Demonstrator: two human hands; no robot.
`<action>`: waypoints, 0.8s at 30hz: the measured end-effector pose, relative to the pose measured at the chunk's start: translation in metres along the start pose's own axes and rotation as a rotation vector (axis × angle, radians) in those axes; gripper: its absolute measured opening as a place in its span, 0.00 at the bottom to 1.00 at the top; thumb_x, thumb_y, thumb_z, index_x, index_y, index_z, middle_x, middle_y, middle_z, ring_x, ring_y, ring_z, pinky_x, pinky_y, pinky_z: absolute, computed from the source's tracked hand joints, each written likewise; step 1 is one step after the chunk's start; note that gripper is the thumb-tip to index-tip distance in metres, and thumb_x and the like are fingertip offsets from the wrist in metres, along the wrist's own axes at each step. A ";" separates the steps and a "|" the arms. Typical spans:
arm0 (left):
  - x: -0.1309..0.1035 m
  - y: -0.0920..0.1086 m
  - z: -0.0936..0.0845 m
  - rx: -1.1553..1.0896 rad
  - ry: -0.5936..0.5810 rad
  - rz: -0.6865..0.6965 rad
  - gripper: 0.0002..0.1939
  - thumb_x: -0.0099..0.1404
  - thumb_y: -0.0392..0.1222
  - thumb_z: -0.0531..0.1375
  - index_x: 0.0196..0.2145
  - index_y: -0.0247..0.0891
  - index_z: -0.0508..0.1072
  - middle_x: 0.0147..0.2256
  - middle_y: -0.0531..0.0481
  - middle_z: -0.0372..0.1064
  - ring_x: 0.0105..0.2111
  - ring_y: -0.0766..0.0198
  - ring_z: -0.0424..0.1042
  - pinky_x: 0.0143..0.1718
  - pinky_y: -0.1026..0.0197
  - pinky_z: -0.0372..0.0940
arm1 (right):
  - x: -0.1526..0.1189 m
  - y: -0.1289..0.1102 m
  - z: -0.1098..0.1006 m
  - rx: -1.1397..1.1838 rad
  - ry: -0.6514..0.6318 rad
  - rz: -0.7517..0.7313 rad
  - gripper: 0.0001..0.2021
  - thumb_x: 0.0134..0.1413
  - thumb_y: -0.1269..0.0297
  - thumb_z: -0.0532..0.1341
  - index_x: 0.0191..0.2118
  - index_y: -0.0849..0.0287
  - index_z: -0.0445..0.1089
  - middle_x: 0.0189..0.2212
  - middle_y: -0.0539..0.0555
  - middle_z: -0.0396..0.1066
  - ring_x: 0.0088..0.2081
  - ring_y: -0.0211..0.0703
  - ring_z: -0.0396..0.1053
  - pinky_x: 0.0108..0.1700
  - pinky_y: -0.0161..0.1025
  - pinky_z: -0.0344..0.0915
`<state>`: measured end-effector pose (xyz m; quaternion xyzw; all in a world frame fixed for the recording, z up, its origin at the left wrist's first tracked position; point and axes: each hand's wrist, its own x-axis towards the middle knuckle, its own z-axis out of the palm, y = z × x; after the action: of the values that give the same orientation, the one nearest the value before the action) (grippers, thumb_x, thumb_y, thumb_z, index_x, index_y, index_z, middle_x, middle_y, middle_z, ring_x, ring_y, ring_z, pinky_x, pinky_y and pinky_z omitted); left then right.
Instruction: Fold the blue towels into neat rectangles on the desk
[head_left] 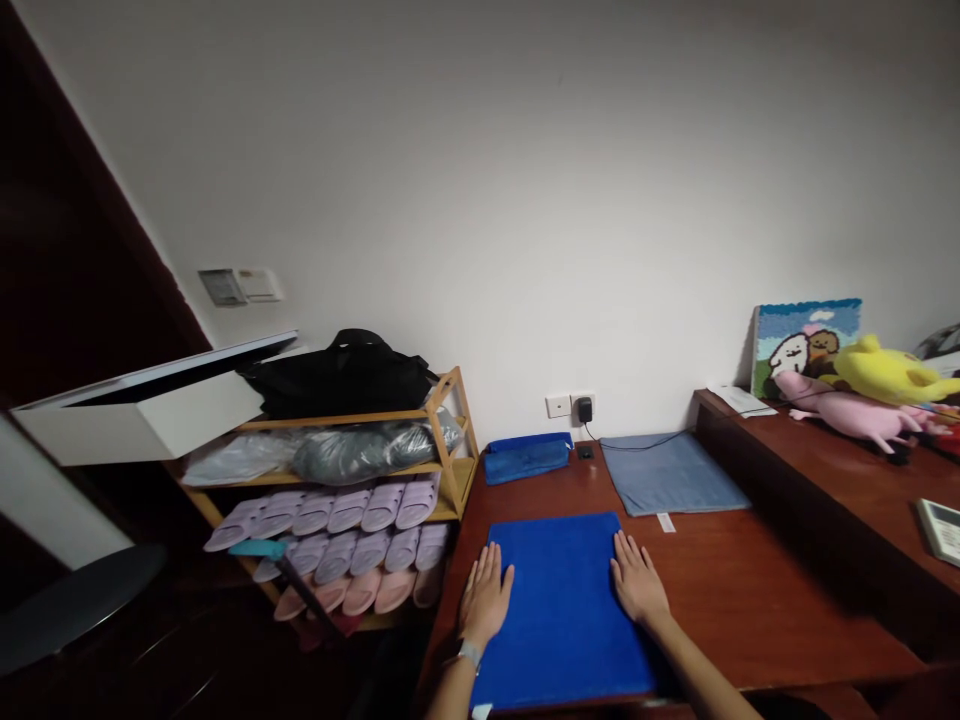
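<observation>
A bright blue cloth (562, 610) lies spread flat on the reddish-brown wooden table (757, 590). On its left edge rests my left hand (486, 598), palm down with fingers stretched out; a watch or band circles that wrist. My right hand (637, 580) lies flat along the cloth's right edge, fingers extended. Neither hand grips anything. Behind the cloth, a folded blue cloth or pouch (527, 458) sits near the wall. To the back right is a greyish-blue cloth (671, 473) with a white tag at its front edge.
Left of the table stands a wooden rack (450, 440) with several purple and pink slippers, plastic-wrapped items and a black bag (345, 375). A white box (157, 410) juts out beside it. A raised ledge at right carries plush toys (847, 410). A plug (584, 408) trails a cable.
</observation>
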<state>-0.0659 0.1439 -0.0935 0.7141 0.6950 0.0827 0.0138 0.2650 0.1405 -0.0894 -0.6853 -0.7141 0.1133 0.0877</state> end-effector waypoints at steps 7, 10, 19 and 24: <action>0.000 -0.003 0.009 0.018 0.026 -0.013 0.36 0.78 0.57 0.38 0.74 0.32 0.53 0.74 0.41 0.46 0.74 0.53 0.47 0.74 0.45 0.47 | 0.018 -0.004 0.001 -0.017 -0.024 0.047 0.33 0.71 0.57 0.37 0.76 0.64 0.45 0.76 0.55 0.43 0.77 0.49 0.40 0.75 0.52 0.40; -0.001 -0.003 0.007 0.013 0.031 -0.007 0.37 0.78 0.58 0.38 0.74 0.33 0.54 0.74 0.42 0.46 0.74 0.52 0.47 0.74 0.45 0.48 | 0.033 -0.007 -0.002 -0.016 -0.016 0.017 0.33 0.71 0.57 0.37 0.76 0.62 0.46 0.77 0.53 0.42 0.77 0.49 0.39 0.75 0.52 0.40; -0.002 -0.009 0.012 0.031 0.018 -0.011 0.37 0.78 0.58 0.37 0.74 0.30 0.53 0.74 0.40 0.45 0.74 0.53 0.46 0.74 0.44 0.48 | 0.051 -0.005 0.007 0.010 0.001 0.005 0.34 0.71 0.57 0.37 0.76 0.69 0.44 0.77 0.57 0.42 0.77 0.48 0.39 0.76 0.49 0.38; 0.006 -0.004 0.016 0.071 0.086 0.019 0.35 0.78 0.56 0.40 0.74 0.35 0.55 0.73 0.41 0.51 0.73 0.50 0.51 0.73 0.41 0.50 | 0.052 -0.005 0.008 0.027 0.016 -0.004 0.34 0.71 0.58 0.37 0.76 0.70 0.44 0.76 0.58 0.43 0.77 0.49 0.40 0.76 0.50 0.40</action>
<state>-0.0673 0.1515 -0.1094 0.7165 0.6906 0.0886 -0.0420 0.2561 0.1922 -0.0971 -0.6836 -0.7130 0.1173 0.1029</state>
